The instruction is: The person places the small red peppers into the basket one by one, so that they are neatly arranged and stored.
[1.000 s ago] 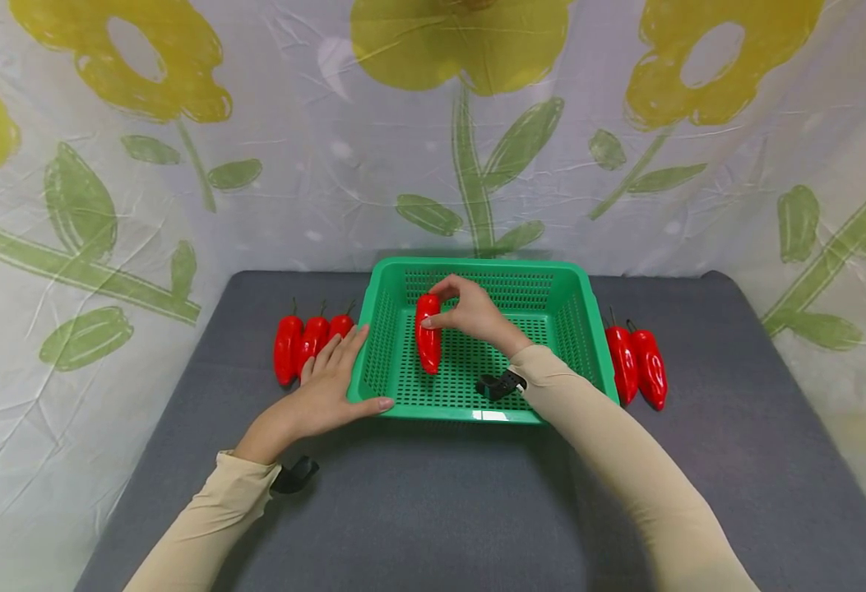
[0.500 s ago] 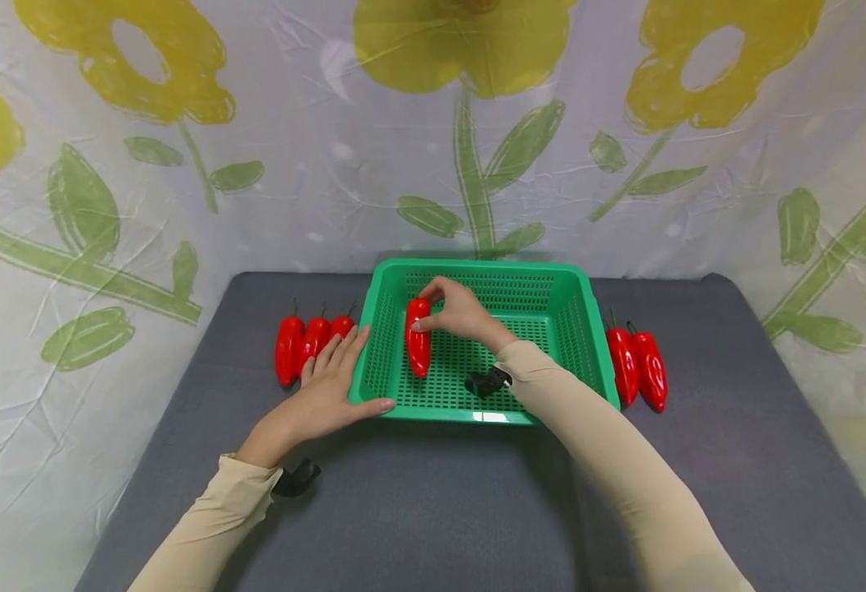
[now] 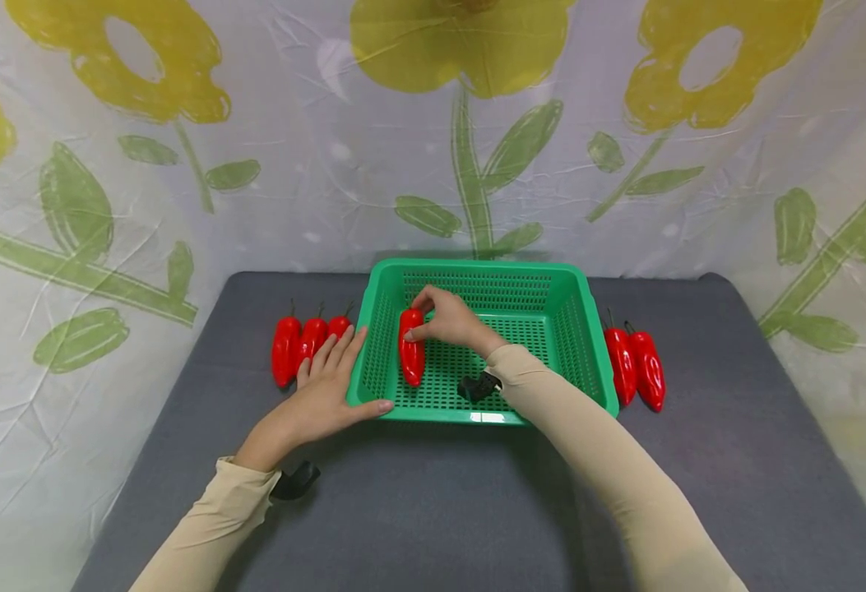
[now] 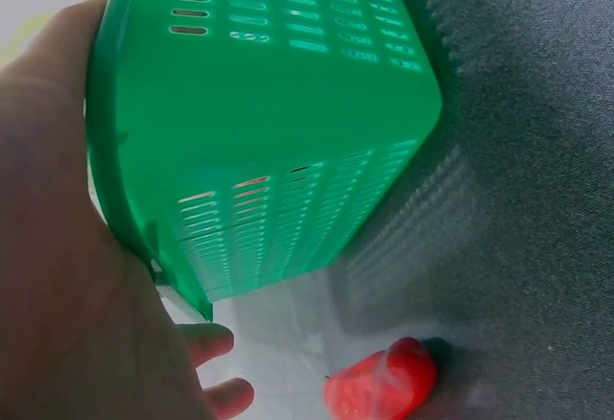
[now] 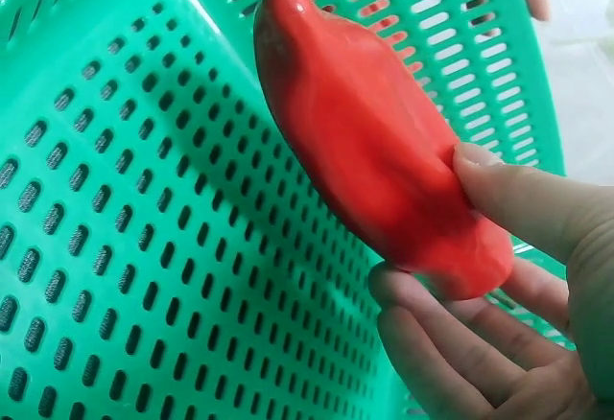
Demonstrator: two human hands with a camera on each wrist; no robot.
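Observation:
My right hand (image 3: 456, 322) pinches a glossy red chili pepper (image 3: 412, 355) near its upper end, thumb on one side and fingers on the other. In the right wrist view, this pepper (image 5: 360, 128) hangs tilted over the perforated floor, apart from it as far as I can tell. Around it stands a green plastic basket (image 3: 440, 416), with no other pepper visible inside. My left hand (image 3: 320, 403) rests on the basket's left front corner, fingers spread and fairly straight, thumb along the front rim. In the left wrist view, the basket's outer wall (image 4: 249, 104) lies beside the palm.
Left of the basket, several red peppers (image 3: 285, 352) lie in a row, partly behind my left fingers. Two more peppers (image 3: 650, 372) lie against its right side. Everything sits on a dark grey cloth surface (image 3: 433, 510). A flowered curtain (image 3: 292, 164) hangs right behind the basket.
My right hand has shifted left and slightly nearer with the pepper, toward the basket's left wall. My left hand stays on the corner.

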